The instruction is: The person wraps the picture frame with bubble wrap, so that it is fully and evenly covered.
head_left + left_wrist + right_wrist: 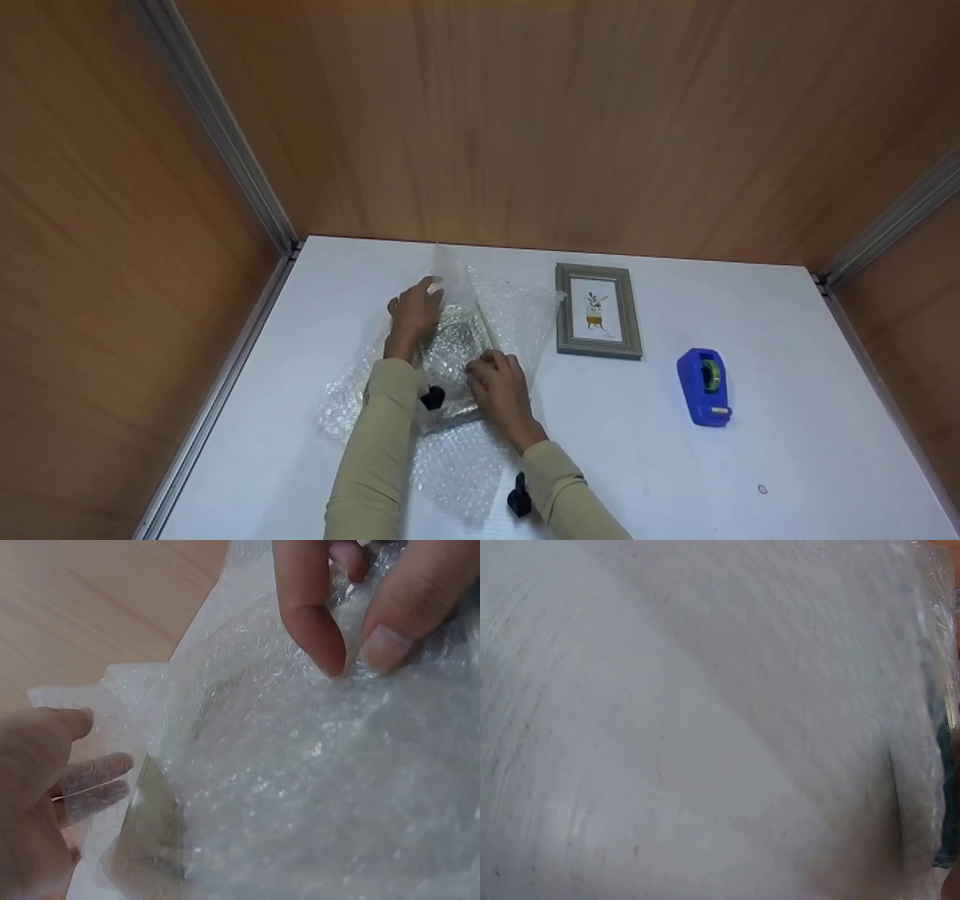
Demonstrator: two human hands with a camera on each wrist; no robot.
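Note:
A sheet of bubble wrap (457, 465) lies spread on the white table, partly folded over a picture frame (484, 322) whose edges show through and beside it. My left hand (415, 309) holds a raised flap at the frame's far left; in the left wrist view the thumb is in front of the film and fingers show through it. My right hand (501, 390) pinches the wrap over the frame's near right part, thumb (390, 649) and finger close together. The right wrist view shows mostly blurred tabletop, with bubble wrap (922, 690) at its right edge.
A second picture frame (636, 315), grey with a plant print, lies right of the wrap, one wrap corner reaching its edge. Farther right stands a blue tape dispenser (703, 388). Wood-grain panels (525, 135) enclose the white table (615, 450) at back and sides.

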